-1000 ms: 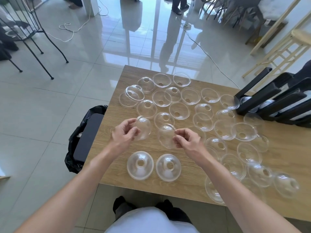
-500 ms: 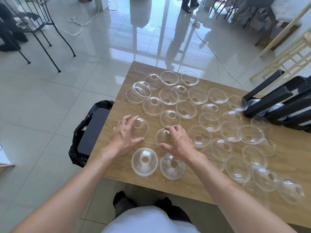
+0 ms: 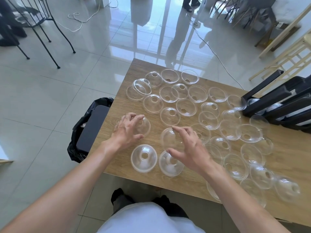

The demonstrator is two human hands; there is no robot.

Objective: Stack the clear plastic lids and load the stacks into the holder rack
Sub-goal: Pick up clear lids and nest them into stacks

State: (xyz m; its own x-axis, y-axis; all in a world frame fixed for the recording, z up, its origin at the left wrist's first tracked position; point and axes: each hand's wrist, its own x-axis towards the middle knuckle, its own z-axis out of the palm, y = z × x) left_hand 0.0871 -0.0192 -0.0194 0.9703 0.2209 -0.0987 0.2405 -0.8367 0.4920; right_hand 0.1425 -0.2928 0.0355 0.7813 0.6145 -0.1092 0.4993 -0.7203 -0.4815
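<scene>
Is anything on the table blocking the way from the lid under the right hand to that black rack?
Yes. Between the lid under the right hand and the black rack, many loose clear lids cover the table; lifting it over looks easiest.

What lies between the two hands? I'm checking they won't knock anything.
Head view: only bare wooden table separates the left hand, on one dome lid, from the right hand, over another lid.
</scene>
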